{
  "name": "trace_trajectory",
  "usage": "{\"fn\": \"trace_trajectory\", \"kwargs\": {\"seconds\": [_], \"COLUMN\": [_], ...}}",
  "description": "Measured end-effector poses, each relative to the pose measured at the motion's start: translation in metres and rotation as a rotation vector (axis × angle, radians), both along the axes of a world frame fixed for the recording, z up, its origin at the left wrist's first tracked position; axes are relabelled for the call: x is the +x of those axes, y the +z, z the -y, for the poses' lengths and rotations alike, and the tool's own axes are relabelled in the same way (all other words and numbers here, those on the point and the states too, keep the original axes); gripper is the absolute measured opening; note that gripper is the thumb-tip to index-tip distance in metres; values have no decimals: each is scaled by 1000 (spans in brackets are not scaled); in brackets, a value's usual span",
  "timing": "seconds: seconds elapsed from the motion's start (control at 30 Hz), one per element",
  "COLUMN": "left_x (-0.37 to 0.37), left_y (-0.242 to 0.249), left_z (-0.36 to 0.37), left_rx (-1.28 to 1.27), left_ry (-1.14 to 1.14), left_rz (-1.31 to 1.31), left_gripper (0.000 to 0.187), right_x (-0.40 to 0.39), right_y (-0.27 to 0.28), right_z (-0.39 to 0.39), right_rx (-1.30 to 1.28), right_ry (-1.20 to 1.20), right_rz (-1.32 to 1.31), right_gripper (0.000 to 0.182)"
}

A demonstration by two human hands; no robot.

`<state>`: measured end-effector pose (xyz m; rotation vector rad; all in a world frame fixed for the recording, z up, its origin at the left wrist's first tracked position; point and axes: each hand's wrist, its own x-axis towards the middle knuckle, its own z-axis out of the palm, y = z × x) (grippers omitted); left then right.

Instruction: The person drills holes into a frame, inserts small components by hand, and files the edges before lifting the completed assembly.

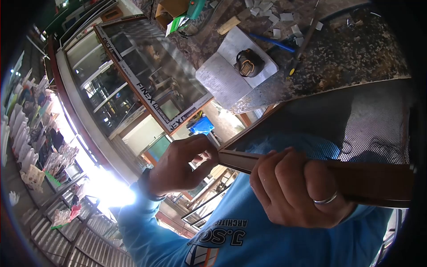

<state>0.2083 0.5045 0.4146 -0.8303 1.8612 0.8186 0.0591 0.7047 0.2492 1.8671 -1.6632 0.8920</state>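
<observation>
A brown-framed screen [240,161] with dark mesh [311,118] lies in front of me, its near rail running across to the right. My right hand [302,191], a ring on one finger, is closed over that rail from the near side. At the frame's left corner, the thumb and fingers of my left hand [184,164] are bent into a pinch, their tips against the corner. Whether they also hold something small there is hidden. Part of the mesh looks pale and shiny near the right end.
Beyond the screen stands a worn worktable [347,58]. On it are an open notebook [224,73], a tape measure [249,63], a blue pen [271,42], a long dark tool [304,42] and several small pale pieces [286,17]. A taped aluminum frame [149,95] stands at left.
</observation>
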Motion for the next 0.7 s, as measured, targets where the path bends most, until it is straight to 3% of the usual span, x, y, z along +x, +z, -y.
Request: {"fn": "trace_trajectory", "kwargs": {"seconds": [0.47,0.7], "left_x": [33,47], "left_y": [-12,-7], "left_z": [27,26], "left_rx": [198,111], "left_ry": [-80,-315], "left_rz": [-217,-389], "left_gripper": [18,14], "right_x": [3,1], "right_y": [-1,-1], "right_z": [6,10], "right_rx": [-21,-48], "right_ry": [-14,-2], "right_rz": [-94,-105], "right_gripper": [17,14]}}
